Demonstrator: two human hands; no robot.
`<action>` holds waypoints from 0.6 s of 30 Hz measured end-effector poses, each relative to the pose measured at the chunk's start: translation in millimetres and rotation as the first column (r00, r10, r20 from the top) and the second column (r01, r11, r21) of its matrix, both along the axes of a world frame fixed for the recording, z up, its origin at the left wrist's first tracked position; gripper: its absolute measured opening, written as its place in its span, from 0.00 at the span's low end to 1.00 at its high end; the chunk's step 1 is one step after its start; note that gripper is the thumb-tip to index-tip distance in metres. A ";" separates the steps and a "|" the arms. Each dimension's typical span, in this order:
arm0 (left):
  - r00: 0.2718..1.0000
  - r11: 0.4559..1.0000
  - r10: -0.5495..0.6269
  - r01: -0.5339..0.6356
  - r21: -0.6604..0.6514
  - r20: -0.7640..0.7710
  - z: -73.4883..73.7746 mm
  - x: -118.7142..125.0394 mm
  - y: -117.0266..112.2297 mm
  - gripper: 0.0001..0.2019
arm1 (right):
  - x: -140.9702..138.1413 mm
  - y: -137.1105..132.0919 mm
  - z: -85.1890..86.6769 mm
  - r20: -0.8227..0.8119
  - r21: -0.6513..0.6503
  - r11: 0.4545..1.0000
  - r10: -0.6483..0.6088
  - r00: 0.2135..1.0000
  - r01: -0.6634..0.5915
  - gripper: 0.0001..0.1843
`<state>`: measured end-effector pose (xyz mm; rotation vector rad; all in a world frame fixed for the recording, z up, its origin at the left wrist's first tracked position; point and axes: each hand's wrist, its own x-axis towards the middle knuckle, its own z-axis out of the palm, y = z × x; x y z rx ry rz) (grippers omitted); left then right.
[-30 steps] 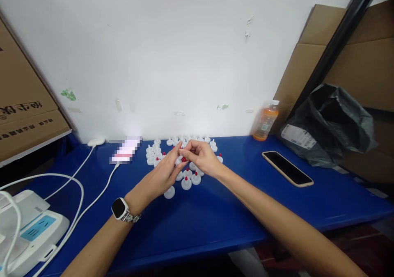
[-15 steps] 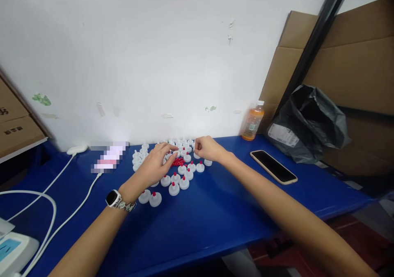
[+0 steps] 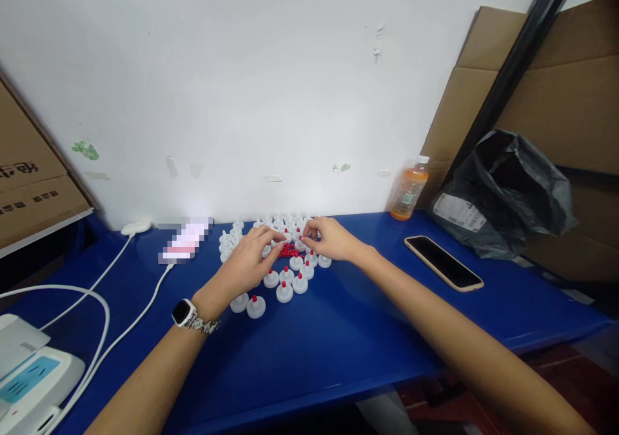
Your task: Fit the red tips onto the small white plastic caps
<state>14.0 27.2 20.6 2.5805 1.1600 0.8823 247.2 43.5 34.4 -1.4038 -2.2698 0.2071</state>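
Several small white caps (image 3: 284, 292), some topped with red tips, are clustered on the blue table (image 3: 309, 351) near the wall. A small heap of red pieces (image 3: 289, 251) lies among them. My left hand (image 3: 249, 262), with a smartwatch on its wrist, reaches over the caps with fingers curled, its fingertips beside the red heap. My right hand (image 3: 329, 239) is pinched over the caps just right of the heap; what its fingertips hold is too small to make out.
A dark phone (image 3: 443, 263) lies to the right, with an orange drink bottle (image 3: 409, 189) and a black plastic bag (image 3: 503, 193) behind it. White cables (image 3: 104, 306) and a white device (image 3: 29, 374) sit at the left. Cardboard boxes (image 3: 556, 100) flank both sides.
My hands, joined together above the caps a second ago, have parted and lowered to either side of the red heap. The view has shifted slightly.
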 end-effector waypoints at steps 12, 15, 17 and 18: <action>1.000 1.000 0.007 -0.007 -0.010 -0.010 2.1 -1.2 -5.4 0.14 | -25.5 6.3 9.1 0.418 -0.139 0.990 0.082 0.905 -0.025 0.07; 1.000 1.000 0.027 -0.027 -0.005 -0.014 3.2 -2.8 -4.9 0.14 | -27.3 8.0 1.7 0.392 -0.121 0.992 0.074 0.917 -0.029 0.06; 0.998 0.998 0.062 -0.062 0.005 -0.017 3.9 -5.1 -4.0 0.14 | -26.5 8.5 -2.4 0.351 -0.105 0.994 0.073 0.934 -0.038 0.05; 0.996 0.996 0.083 -0.083 0.011 -0.018 4.2 -6.6 -3.3 0.14 | -25.6 8.7 -3.8 0.316 -0.090 0.995 0.067 0.946 -0.040 0.05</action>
